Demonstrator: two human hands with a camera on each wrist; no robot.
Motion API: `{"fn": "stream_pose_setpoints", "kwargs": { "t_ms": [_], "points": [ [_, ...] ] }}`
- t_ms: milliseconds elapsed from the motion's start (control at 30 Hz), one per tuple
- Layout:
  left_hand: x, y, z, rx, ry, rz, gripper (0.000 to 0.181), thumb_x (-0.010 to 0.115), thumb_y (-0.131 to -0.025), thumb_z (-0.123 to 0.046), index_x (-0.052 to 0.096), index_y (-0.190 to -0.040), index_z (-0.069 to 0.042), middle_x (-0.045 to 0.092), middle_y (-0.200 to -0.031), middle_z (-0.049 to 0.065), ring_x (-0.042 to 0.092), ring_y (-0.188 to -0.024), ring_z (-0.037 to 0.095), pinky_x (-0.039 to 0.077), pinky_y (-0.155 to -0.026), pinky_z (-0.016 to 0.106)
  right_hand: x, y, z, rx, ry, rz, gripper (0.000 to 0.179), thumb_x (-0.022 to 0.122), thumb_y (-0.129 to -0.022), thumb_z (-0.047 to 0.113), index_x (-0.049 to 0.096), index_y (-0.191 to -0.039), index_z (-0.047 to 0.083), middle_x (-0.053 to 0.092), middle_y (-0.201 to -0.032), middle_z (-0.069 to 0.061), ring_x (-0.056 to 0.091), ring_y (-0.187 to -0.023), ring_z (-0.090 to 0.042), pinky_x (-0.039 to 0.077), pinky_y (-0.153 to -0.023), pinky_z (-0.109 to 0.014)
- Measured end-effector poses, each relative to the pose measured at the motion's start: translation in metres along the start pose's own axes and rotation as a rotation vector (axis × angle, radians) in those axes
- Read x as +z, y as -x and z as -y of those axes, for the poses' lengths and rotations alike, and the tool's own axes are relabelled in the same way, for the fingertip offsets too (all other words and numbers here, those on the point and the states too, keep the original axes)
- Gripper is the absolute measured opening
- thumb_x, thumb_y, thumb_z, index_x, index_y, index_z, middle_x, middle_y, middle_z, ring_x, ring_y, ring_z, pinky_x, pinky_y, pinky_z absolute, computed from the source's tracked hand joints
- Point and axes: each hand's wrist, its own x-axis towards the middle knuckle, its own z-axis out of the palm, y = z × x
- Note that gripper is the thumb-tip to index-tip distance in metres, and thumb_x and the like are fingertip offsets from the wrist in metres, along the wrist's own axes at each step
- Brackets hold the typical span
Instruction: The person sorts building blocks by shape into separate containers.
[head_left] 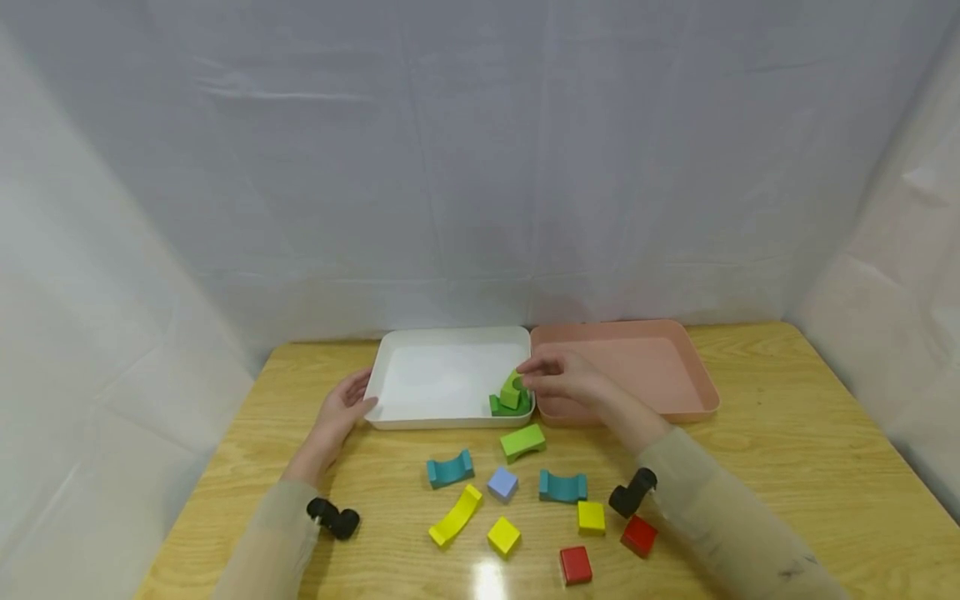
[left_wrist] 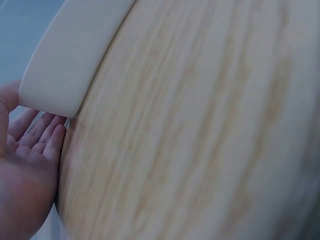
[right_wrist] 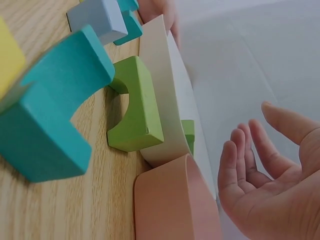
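My left hand (head_left: 339,417) grips the left side of the white tray (head_left: 450,422), thumb over the rim and fingers along the outer wall. Loosely bent, my right hand (head_left: 567,380) hovers over the seam between the trays; the right wrist view shows nothing between its thumb and fingers. Just beside its fingertips, a light green arch block (head_left: 511,393) leans tilted on a darker green curved block (head_left: 498,407) in the white tray's front right corner. Another light green arch block (right_wrist: 145,107) lies on the table in front of that tray.
A pink tray (head_left: 701,411) adjoins the white one. Before them on the wooden table (head_left: 780,467) lie teal curved blocks (head_left: 562,487), a lavender cube (head_left: 502,483), a yellow curved block (head_left: 456,515), yellow cubes (head_left: 504,537) and red cubes (head_left: 576,565). White sheeting (head_left: 480,167) hangs behind.
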Motion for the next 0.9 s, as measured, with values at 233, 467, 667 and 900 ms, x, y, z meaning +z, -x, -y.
{"fn": "stream_pose_setpoints", "kwargs": {
  "t_ms": [233, 467, 667, 900],
  "points": [
    [0.000, 0.000, 0.000, -0.011, -0.005, -0.001, 0.068, 0.058, -0.108, -0.008, 0.025, -0.167, -0.001, 0.028, -0.173, 0.025, 0.025, -0.162, 0.041, 0.022, -0.135, 0.052, -0.002, 0.009, 0.001, 0.006, -0.031, 0.017, 0.037, 0.067, -0.103, 0.010, 0.064, -0.137, -0.006, 0.070, -0.129, -0.023, 0.064, -0.103, -0.011, 0.058, -0.090, -0.024],
    [0.000, 0.000, -0.001, 0.000, -0.015, 0.001, 0.067, 0.058, -0.108, -0.007, 0.026, -0.166, 0.000, 0.029, -0.172, 0.026, 0.027, -0.161, 0.041, 0.023, -0.134, 0.053, -0.003, 0.019, 0.001, -0.008, -0.109, 0.068, 0.040, 0.064, -0.103, 0.004, 0.059, -0.137, -0.014, 0.064, -0.132, -0.034, 0.065, -0.101, -0.008, 0.060, -0.089, -0.021],
    [0.000, 0.001, 0.000, 0.003, -0.023, 0.001, 0.066, 0.057, -0.108, -0.007, 0.026, -0.167, -0.001, 0.029, -0.172, 0.025, 0.028, -0.160, 0.042, 0.023, -0.134, 0.054, -0.004, 0.029, -0.002, -0.026, -0.078, 0.082, 0.039, 0.066, -0.100, 0.003, 0.060, -0.133, -0.017, 0.067, -0.124, -0.032, 0.063, -0.097, -0.006, 0.057, -0.084, -0.015],
    [-0.001, 0.001, -0.001, 0.006, -0.008, 0.003, 0.066, 0.058, -0.109, -0.007, 0.026, -0.166, 0.000, 0.028, -0.173, 0.025, 0.025, -0.161, 0.042, 0.022, -0.134, 0.054, -0.006, 0.038, -0.008, -0.045, 0.010, 0.063, 0.036, 0.070, -0.101, 0.009, 0.066, -0.131, -0.010, 0.073, -0.120, -0.023, 0.064, -0.100, -0.009, 0.055, -0.091, -0.017]
  ]
}}
